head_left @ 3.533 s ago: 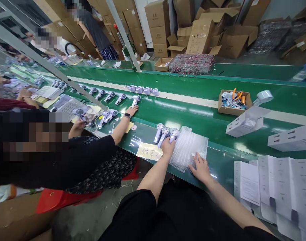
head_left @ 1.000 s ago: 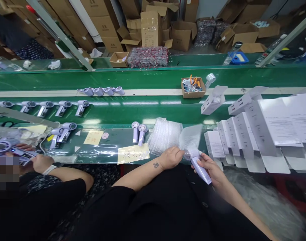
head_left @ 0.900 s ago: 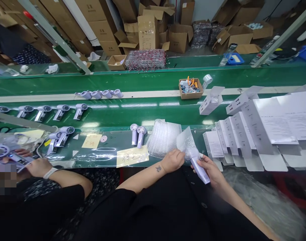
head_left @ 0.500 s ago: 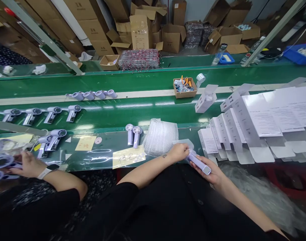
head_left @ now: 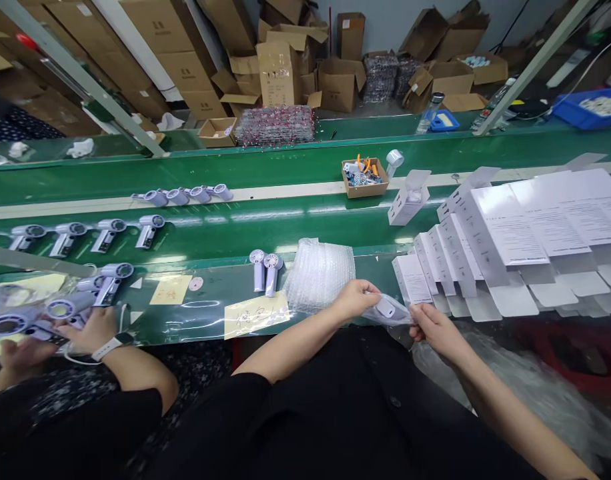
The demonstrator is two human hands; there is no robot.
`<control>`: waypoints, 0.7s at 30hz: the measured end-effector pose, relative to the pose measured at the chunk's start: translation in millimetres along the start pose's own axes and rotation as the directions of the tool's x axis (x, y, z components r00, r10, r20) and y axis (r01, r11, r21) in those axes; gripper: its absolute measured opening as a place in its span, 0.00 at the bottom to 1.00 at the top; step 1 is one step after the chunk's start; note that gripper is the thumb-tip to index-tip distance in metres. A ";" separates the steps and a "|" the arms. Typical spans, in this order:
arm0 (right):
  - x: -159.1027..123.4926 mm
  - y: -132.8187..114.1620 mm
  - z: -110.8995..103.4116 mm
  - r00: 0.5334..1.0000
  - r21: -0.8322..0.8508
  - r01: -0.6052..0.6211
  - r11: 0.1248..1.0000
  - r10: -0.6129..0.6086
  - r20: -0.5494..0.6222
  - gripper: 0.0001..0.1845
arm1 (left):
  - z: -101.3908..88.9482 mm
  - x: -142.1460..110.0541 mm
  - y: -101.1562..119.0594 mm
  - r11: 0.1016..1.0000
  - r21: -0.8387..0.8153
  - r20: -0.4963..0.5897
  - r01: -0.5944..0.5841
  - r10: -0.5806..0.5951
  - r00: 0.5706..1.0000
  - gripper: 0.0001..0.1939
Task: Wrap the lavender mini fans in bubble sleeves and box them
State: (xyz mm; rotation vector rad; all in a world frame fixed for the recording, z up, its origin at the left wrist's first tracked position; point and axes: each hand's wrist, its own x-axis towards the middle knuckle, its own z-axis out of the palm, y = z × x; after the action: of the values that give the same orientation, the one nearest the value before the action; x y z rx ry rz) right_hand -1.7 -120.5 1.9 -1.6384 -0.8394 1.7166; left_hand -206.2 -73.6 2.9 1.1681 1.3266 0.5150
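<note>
A lavender handheld fan [head_left: 385, 308] lies inside a clear plastic bag [head_left: 399, 316], its end showing through the film. Wrapped around the bagged fan at its left side is my left hand [head_left: 356, 298], closed. My right hand [head_left: 428, 325] pinches the open end of the bag at the right. Just left of my left hand sits a stack of bubble wrap bags [head_left: 321, 275]. Two lavender handheld fans [head_left: 271, 273] lie beside that stack, above a yellow paper note [head_left: 257, 313] with handwriting.
White boxes [head_left: 508, 227] with raised flaps crowd the right side. A carton of parts [head_left: 365, 180] stands on the green belt, where several fans [head_left: 109, 233] lie at the left. A co-worker's hands [head_left: 93, 331] handle fans at far left. Clear plastic bags [head_left: 515, 387] hang below the right edge.
The fan has gone into the clear bag. My right hand has moved from the fan's body to the bag's edge. The co-worker's hand has moved right among the fans.
</note>
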 end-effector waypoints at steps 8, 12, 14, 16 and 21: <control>1.3 -0.1 36.6 0.962 0.330 0.109 0.938 -0.183 0.202 0.16 | -10.0 -9.8 -19.3 0.856 0.156 0.340 -0.493 0.422 0.841 0.37; 31.1 38.1 20.7 0.975 0.538 0.030 0.842 0.093 -0.201 0.18 | -1.3 5.2 -47.5 0.965 0.078 0.094 -0.250 0.242 0.966 0.12; 52.7 53.6 3.6 0.930 0.561 0.033 0.827 0.181 -0.321 0.20 | -8.3 11.2 -57.6 0.994 -0.071 -0.044 -0.084 0.081 0.996 0.13; 76.0 63.6 -5.5 0.906 0.568 0.035 0.822 0.214 -0.366 0.20 | -20.3 14.6 -63.6 0.983 -0.185 -0.101 -0.020 0.001 0.995 0.15; 102.6 79.8 12.0 0.838 0.517 0.145 0.844 0.173 -0.517 0.16 | -49.5 13.1 -74.3 0.945 -0.323 -0.162 -0.050 -0.003 0.987 0.18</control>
State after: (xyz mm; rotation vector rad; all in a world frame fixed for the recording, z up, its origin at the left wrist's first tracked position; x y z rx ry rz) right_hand -18.6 -88.2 -123.5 -1.5905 -0.0419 1.2121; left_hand -271.5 -73.9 -59.4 0.8828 1.3047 0.8281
